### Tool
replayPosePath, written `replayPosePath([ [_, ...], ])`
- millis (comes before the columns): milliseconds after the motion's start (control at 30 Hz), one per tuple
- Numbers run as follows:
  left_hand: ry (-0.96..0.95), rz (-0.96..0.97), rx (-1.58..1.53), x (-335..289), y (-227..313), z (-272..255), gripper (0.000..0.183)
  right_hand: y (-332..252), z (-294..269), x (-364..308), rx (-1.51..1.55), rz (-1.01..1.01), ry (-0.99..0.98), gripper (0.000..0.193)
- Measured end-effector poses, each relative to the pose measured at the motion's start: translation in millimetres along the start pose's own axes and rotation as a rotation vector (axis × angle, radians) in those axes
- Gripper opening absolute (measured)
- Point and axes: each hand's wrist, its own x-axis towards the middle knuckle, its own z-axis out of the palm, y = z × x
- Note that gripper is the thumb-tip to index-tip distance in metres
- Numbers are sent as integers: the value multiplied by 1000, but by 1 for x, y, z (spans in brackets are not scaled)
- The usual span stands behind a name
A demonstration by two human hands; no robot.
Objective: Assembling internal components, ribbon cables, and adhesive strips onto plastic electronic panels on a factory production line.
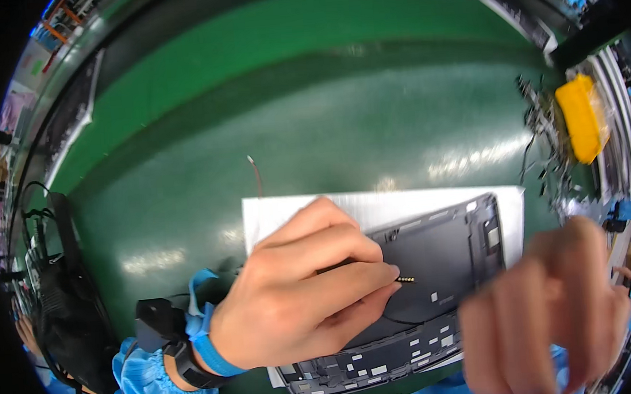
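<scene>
My left hand is closed in a pinch over a dark grey device housing. From its fingertips sticks the end of a small black part with a row of gold contacts; the rest is hidden by the fingers. A thin black cable curves across the housing just below. Small white patches dot the housing, mostly along its near strip. To the right, my right hand is raised beside the housing's right end, smeared by motion with its fingers bent; whether it holds anything does not show.
The housing lies on a white sheet on a green mat. A short thin wire lies beyond the sheet. At right are a tangle of black cables, a yellow item and stacked panels. A black bag-like object stands left.
</scene>
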Motion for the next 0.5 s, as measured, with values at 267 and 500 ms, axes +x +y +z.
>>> replayPosePath([
  [267, -49, -42, 166, -1, -10, 6, 28, -26, -28, -53, 145, 53, 115, 9],
  [500, -9, 287, 250, -5, -17, 14, 30, 2, -2, -50, 1331, -363, 564, 9],
])
